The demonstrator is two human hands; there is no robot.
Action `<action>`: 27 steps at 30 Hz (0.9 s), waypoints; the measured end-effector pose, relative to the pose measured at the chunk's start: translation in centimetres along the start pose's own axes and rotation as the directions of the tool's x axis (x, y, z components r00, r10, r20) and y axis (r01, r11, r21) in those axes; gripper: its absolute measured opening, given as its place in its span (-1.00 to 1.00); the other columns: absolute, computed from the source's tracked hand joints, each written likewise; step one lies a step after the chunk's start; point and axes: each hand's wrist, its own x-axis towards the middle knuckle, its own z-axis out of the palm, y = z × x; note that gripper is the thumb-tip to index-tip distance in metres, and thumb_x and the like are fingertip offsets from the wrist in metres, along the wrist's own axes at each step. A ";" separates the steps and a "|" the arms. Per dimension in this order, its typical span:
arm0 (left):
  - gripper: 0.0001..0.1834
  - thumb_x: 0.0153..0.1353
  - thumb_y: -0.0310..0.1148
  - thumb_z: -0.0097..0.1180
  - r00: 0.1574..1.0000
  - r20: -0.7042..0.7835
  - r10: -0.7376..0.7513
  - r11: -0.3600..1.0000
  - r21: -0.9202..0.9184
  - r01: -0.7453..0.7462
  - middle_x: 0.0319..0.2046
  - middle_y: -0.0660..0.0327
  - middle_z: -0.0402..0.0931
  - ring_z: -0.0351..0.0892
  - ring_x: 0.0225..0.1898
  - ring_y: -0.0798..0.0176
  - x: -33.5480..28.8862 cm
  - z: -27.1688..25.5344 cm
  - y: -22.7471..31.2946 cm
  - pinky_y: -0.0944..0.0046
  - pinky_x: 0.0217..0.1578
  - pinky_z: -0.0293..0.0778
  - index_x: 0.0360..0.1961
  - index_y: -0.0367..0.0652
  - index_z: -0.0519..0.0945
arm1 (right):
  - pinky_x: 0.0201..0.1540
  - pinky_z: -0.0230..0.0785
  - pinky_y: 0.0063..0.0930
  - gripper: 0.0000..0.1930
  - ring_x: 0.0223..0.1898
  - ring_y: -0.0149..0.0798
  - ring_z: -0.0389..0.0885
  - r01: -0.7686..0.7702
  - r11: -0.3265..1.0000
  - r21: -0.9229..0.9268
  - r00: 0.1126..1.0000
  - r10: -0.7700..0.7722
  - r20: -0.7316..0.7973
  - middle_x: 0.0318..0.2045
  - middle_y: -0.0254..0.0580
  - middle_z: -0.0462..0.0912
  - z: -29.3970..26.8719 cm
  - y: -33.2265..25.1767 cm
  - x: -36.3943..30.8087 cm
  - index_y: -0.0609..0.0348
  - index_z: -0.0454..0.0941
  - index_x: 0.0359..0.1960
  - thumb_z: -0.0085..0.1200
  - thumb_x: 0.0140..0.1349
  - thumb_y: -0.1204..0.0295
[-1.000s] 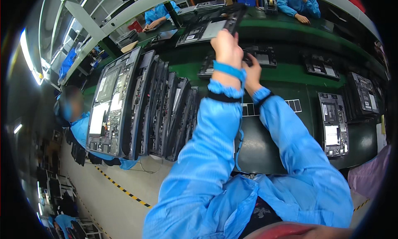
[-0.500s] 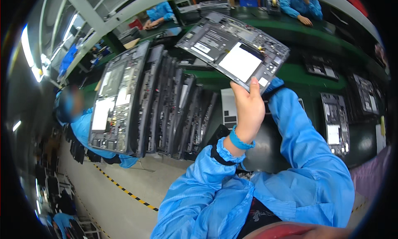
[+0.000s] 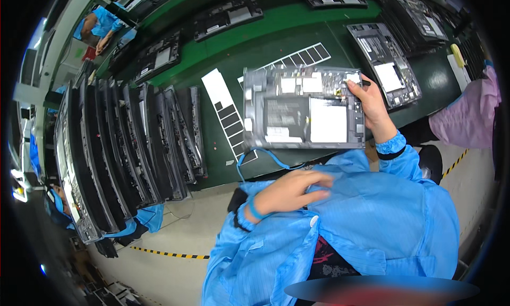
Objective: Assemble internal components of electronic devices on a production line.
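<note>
The right hand pinches the right edge of an open laptop chassis above the green workbench; the left hand, fingers loosely extended, rests on the blue sleeve below it.

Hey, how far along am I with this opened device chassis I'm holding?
Done: the chassis is out of the upright rack and over the green bench. In hand: the right hand grips its right edge; the left hand rests on your blue sleeve, holding nothing. Left: many similar units stand in the rack, and others lie on the bench.
</note>
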 end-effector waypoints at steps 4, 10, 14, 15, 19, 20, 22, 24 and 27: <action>-0.85 0.21 -0.47 0.13 0.861 -0.505 -0.054 0.991 0.078 0.108 -0.39 0.09 0.63 0.63 -0.32 0.22 -4.5 -1.1 0.8 0.31 -0.25 0.50 -0.25 -0.33 0.62 | -0.17 0.51 -0.55 -0.52 -0.22 -0.36 0.64 -0.134 0.971 -0.197 0.990 0.140 0.015 -0.19 0.00 0.64 -0.5 1.4 -0.4 0.45 0.34 0.13 0.19 0.21 0.50; -0.78 0.20 -0.38 0.14 0.643 -0.764 0.049 0.833 0.387 0.396 -0.11 0.01 0.52 0.51 -0.07 -0.06 -2.1 -4.3 -1.9 0.18 -0.01 0.41 -0.19 -0.30 0.57 | -0.11 0.47 -0.50 -0.57 -0.18 -0.32 0.63 0.221 0.725 -0.653 0.972 -0.218 0.087 -0.18 -0.04 0.65 -0.1 3.6 4.0 0.35 0.42 0.08 0.18 0.23 0.43; -0.63 0.17 -0.29 0.17 0.719 -0.685 0.121 0.672 0.589 0.448 0.06 0.01 0.44 0.36 0.15 -0.09 -0.3 -7.6 -3.7 0.06 0.15 0.31 -0.05 -0.27 0.54 | -0.22 0.47 -0.50 -0.68 -0.32 -0.33 0.66 0.376 0.374 -0.848 0.861 -0.480 0.170 -0.27 -0.10 0.69 0.8 2.7 4.5 0.18 0.49 0.07 0.06 0.33 0.33; -0.64 0.18 -0.28 0.16 0.709 -0.695 0.117 0.672 0.582 0.459 0.05 0.00 0.46 0.39 0.11 -0.10 0.1 -8.6 -3.7 0.08 0.13 0.33 -0.07 -0.28 0.55 | -0.22 0.47 -0.50 -0.68 -0.32 -0.33 0.66 0.381 0.372 -0.846 0.859 -0.480 0.175 -0.27 -0.10 0.69 2.1 1.5 3.8 0.18 0.49 0.07 0.06 0.33 0.33; -0.64 0.21 -0.23 0.14 0.684 -0.706 0.184 0.603 0.631 0.489 0.04 -0.01 0.49 0.43 0.09 -0.10 1.1 -13.0 -5.1 0.09 0.09 0.36 -0.06 -0.24 0.59 | -0.40 0.43 -0.50 -0.60 -0.51 -0.39 0.59 0.283 0.782 -0.555 0.956 -0.185 0.228 -0.39 -0.16 0.69 9.4 -1.7 2.0 0.22 0.58 -0.02 -0.09 0.41 0.15; -0.59 0.23 -0.16 0.11 0.699 -0.695 0.169 0.547 0.656 0.520 0.10 -0.01 0.45 0.39 0.14 -0.11 1.7 -13.5 -6.0 0.07 0.12 0.35 0.00 -0.20 0.58 | -0.39 0.44 -0.48 -0.59 -0.51 -0.36 0.60 0.417 0.729 -0.543 0.907 -0.300 0.295 -0.42 -0.15 0.69 10.6 -0.4 3.1 0.23 0.60 -0.06 -0.08 0.40 0.13; -0.48 0.26 0.00 0.03 0.712 -0.698 0.075 0.460 0.658 0.596 0.21 0.01 0.37 0.30 0.25 -0.11 2.2 -13.5 -7.5 0.01 0.17 0.31 0.11 -0.11 0.54 | -0.35 0.47 -0.44 -0.57 -0.48 -0.32 0.64 0.454 0.681 -0.574 0.885 -0.269 0.381 -0.44 -0.14 0.70 13.2 1.7 5.8 0.28 0.63 -0.14 -0.06 0.37 0.10; -0.39 0.29 0.15 -0.10 0.714 -0.700 -0.008 0.404 0.651 0.643 0.29 0.07 0.29 0.21 0.33 -0.09 2.9 -13.3 -8.3 -0.11 0.21 0.23 0.21 0.00 0.48 | -0.39 0.45 -0.53 -0.60 -0.50 -0.41 0.59 0.259 0.807 -0.531 0.919 -0.036 0.393 -0.47 -0.15 0.67 14.9 3.3 8.2 0.37 0.63 -0.22 0.06 0.32 0.17; -0.39 0.29 0.14 -0.10 0.716 -0.697 -0.017 0.440 0.638 0.632 0.29 0.08 0.29 0.19 0.33 -0.09 3.1 -13.3 -8.3 -0.10 0.23 0.19 0.21 0.01 0.48 | -0.43 0.46 -0.52 -0.63 -0.51 -0.39 0.64 0.303 0.714 -0.631 0.920 -0.047 0.388 -0.52 -0.12 0.68 15.2 5.1 9.7 0.39 0.63 -0.29 0.15 0.24 0.21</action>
